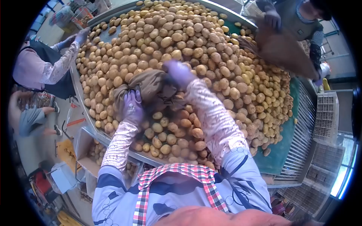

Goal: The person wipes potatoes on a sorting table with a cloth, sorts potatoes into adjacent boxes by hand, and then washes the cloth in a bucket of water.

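Observation:
A broad heap of potatoes (151, 49) covers the metal-edged table in front of me. On top of it lies a bunched brown cloth (145, 83), dark and folded toward its right end. My left hand (132, 106), in a purple glove, grips the cloth's near left side with the fingers bent over it. At the cloth's right end is my right hand (178, 72), gloved the same way and smeared by motion. Its fingers are too blurred to show whether they hold the cloth or rest against it.
A co-worker's gloved hand (81, 35) reaches the heap's left edge. At far right, another person holds a large brown sack (283, 51) over the potatoes. Green matting (279, 154) and a slatted metal grate (301, 132) lie right; plastic crates (325, 116) stand beyond.

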Demonstrator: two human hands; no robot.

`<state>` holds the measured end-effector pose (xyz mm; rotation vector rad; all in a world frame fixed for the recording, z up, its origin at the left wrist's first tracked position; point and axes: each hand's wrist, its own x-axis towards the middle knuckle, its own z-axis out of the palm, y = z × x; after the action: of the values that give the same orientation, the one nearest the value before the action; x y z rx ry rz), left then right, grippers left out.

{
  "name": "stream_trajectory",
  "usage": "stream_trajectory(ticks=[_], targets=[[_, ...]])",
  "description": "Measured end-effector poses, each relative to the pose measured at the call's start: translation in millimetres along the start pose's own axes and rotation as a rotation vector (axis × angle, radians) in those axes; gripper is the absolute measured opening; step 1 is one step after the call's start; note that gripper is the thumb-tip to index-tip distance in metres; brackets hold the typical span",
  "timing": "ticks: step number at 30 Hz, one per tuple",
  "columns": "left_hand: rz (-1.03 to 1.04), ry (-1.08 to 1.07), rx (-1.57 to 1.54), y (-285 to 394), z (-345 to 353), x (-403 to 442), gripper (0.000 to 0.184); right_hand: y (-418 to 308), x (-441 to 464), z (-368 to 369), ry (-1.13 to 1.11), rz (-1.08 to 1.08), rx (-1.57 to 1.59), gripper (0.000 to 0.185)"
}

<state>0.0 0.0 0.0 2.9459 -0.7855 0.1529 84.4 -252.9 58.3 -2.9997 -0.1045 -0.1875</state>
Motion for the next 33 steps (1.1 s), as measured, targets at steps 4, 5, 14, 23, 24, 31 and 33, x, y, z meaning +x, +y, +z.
stream_trajectory(ticks=[4,5,14,23,24,31,33], targets=[[-0.032,-0.056,-0.032,4,-15,25,0.102,19,35,27,0.169,0.206,0.233,0.03],[-0.041,-0.109,-0.031,5,-27,27,0.104,25,38,63,0.178,0.242,0.225,0.03],[-0.13,-0.379,-0.209,-16,-43,52,0.102,-11,-69,64,-0.06,0.184,0.363,0.026],[-0.029,-0.249,-0.351,17,-47,-57,0.073,-23,-202,-37,0.243,0.408,1.724,0.035],[-0.005,-0.206,-0.489,19,-50,-70,0.071,-37,-206,-64,0.327,0.386,1.738,0.033],[0.038,-0.06,-0.98,25,-93,-107,0.029,-77,-232,-90,0.411,0.096,1.738,0.035],[-0.216,-0.002,-1.365,46,-101,-115,0.023,-94,-235,-99,0.333,0.068,1.867,0.038]])
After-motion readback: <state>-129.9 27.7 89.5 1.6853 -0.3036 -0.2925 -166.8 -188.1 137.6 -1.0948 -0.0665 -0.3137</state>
